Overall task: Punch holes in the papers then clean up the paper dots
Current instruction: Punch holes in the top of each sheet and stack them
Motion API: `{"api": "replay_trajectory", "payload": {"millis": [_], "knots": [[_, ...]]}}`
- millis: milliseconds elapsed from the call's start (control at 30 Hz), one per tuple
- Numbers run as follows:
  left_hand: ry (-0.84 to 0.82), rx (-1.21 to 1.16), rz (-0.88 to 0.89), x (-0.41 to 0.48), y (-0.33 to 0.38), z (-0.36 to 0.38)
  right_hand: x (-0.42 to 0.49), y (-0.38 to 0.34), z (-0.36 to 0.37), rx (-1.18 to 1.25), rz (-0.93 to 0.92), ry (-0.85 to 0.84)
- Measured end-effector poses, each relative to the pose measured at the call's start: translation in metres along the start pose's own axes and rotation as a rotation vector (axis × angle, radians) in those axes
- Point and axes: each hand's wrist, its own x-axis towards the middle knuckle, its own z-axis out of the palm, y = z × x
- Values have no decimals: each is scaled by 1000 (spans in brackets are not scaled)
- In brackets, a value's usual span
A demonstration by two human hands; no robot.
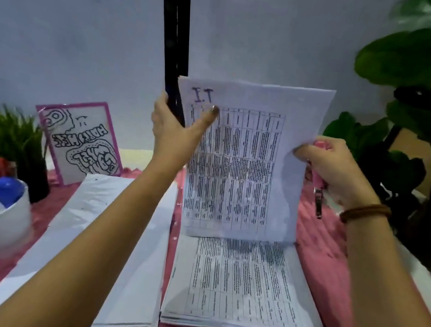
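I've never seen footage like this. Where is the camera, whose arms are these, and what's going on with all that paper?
There is no machine here. A person wears one wide-angle camera on the head, so you look forward and down along their own two arms.

The left hand pinches the upper left edge of a printed sheet marked "I.T", which is held upright. The right hand grips a pink hole punch and also holds the sheet's right edge.

Below the sheet lies a stack of printed papers. To its left lies a stack of plain white papers. Both rest on a pink tablecloth.

At the left stand a white bowl, a small potted plant and a pink-framed drawing. A large leafy plant is on the right.
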Motion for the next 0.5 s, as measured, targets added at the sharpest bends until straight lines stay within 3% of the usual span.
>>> {"api": "replay_trajectory", "payload": {"millis": [100,300,500], "knots": [[-282,-126,-227,-13,-19,-12,-12,-27,-3,52,-79,18],[-255,-140,-21,-31,-2,-19,-33,-50,-7,21,-114,95],[-332,127,-112,-63,-46,-1,-47,-14,12,-53,16,185]]}}
